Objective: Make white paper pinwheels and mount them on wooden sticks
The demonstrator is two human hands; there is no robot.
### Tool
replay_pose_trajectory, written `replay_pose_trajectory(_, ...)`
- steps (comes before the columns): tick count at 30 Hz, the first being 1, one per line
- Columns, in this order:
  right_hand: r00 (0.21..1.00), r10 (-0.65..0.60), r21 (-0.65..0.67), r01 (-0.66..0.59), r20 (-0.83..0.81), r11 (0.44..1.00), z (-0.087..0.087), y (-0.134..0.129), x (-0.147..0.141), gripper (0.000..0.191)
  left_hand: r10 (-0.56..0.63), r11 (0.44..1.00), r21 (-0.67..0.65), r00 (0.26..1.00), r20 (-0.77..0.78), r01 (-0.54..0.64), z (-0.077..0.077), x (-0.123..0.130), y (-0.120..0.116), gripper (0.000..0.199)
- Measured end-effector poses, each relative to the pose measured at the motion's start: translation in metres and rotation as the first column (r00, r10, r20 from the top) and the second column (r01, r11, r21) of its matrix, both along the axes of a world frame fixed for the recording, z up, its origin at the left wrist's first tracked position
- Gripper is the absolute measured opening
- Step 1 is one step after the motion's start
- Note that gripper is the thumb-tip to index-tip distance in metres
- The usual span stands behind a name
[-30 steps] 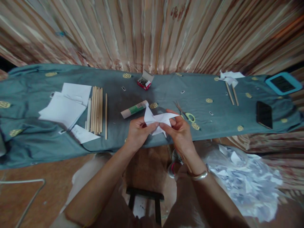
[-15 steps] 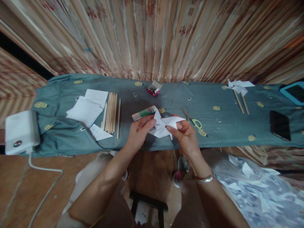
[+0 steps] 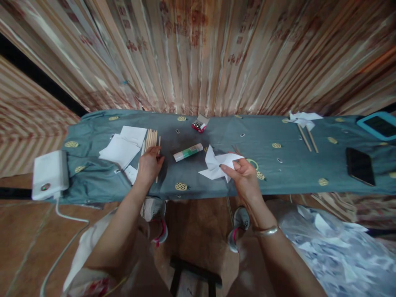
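in the head view, a tube-like glue stick lies on the cloth-covered table, and i'll place everything by it. just to its right and a little nearer the person is the folded white paper pinwheel, held by the right hand, whose grip is clamped on it, thumb pressed on top and fingers beneath. left of the glue stick, the left hand is down over a row of wooden sticks; i can't tell from here whether its grip has closed on one. farther left of the glue stick lie white paper sheets, overlapping. just beyond it sits a small red box, its flap up. to its right, past the paper, scissors are partly hidden by the right hand. well off to its right are another pinwheel, resting by two sticks, and a black phone.
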State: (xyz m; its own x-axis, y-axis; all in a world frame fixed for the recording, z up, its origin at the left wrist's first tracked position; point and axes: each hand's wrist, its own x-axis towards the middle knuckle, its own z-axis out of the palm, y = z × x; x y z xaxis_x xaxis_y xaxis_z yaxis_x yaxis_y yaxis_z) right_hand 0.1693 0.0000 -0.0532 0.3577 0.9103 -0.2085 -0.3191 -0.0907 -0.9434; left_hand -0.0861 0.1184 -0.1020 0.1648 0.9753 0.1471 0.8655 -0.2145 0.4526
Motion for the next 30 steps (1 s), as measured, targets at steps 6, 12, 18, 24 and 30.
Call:
replay_pose_trajectory(6, 1.000, -0.002, 0.017, 0.003, -0.031, 1.000, 0.004, -0.006, 0.006, 0.072, 0.043, 0.998, 0.035, 0.999, -0.011, -0.042, 0.001, -0.004, 0.009, 0.035)
replay_pose_trajectory(12, 0.999, -0.003, 0.012, 0.003, -0.032, 1.000, 0.004, -0.016, 0.013, 0.058, 0.066, 0.998, 0.015, 0.997, -0.047, -0.066, 0.000, -0.002, 0.013, 0.030)
replay_pose_trajectory(18, 1.000, 0.004, 0.033, -0.004, -0.025, 0.999, 0.007, -0.020, 0.017, 0.056, 0.099, 0.995, 0.000, 0.979, 0.179, -0.100, 0.017, 0.010, 0.000, 0.028)
replay_pose_trajectory(24, 0.988, 0.066, 0.136, -0.086, 0.142, 0.987, 0.022, -0.036, 0.004, 0.035, 0.093, 0.950, -0.245, 0.573, 0.814, 0.193, 0.036, 0.054, -0.058, 0.028)
replay_pose_trajectory(30, 0.918, 0.006, 0.216, -0.099, 0.397, 0.971, 0.024, -0.047, -0.002, 0.027, 0.466, 0.627, -0.526, 0.265, 0.845, 0.575, 0.027, 0.094, -0.098, 0.026)
